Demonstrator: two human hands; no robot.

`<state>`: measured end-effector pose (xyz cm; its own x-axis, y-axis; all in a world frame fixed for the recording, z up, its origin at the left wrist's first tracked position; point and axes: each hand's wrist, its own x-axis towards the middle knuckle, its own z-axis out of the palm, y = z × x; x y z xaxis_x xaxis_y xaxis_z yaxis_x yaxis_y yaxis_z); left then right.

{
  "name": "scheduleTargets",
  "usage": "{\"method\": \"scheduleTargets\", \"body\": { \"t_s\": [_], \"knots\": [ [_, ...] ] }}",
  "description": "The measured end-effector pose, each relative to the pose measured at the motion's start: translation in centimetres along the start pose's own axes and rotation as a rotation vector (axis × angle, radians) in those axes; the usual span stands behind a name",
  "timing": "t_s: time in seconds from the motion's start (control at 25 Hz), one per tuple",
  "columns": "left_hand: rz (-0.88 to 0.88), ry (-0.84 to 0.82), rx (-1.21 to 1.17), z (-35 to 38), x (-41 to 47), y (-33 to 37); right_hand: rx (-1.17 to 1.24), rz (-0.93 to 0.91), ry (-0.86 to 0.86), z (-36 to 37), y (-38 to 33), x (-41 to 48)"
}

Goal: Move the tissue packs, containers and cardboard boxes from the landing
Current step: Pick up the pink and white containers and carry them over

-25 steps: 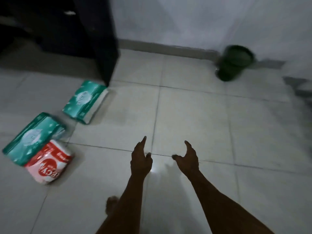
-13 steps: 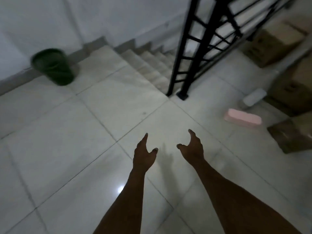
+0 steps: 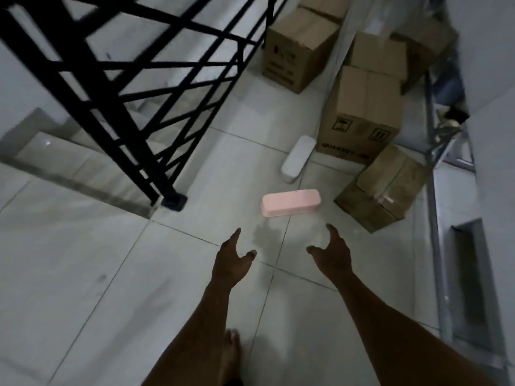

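Plainly, the pink oblong plastic container [image 3: 290,202] lay on the tiled floor [image 3: 111,246] ahead of the left hand [image 3: 231,263] and right hand [image 3: 333,256], fingers spread, holding nothing. It looked light and stiff, best gripped at its short ends. Its contents were hidden; the brown cardboard boxes [image 3: 365,107] beyond stood closed.

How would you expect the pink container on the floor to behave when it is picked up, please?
The pink container looks like moulded plastic, so it is probably rigid and light for its size. Long, low and flat-sided, it should not roll or tip. Its smooth walls may be slippery.
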<state>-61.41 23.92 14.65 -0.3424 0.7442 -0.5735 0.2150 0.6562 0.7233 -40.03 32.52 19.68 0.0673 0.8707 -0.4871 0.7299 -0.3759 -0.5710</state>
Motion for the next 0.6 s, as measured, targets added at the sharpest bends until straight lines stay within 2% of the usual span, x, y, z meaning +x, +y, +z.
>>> {"method": "scheduleTargets", "body": {
  "t_s": [0.32, 0.4, 0.52, 0.6],
  "knots": [
    [0.011, -0.093, 0.194, 7.0, 18.6, 6.2, -0.002, 0.111, -0.060, 1.1, 0.3, 20.5],
    [0.033, -0.078, 0.226, 8.7, 23.0, 6.5, -0.012, 0.122, -0.087, 2.3, 0.2, 25.5],
    [0.046, 0.033, 0.294, 12.0, 29.3, 6.3, -0.083, 0.072, -0.135, 3.9, 0.7, 34.5],
    [0.044, 0.020, 0.394, 14.5, 32.2, 6.0, -0.134, 0.046, -0.184, 4.6, 0.9, 39.2]
  ]
}}
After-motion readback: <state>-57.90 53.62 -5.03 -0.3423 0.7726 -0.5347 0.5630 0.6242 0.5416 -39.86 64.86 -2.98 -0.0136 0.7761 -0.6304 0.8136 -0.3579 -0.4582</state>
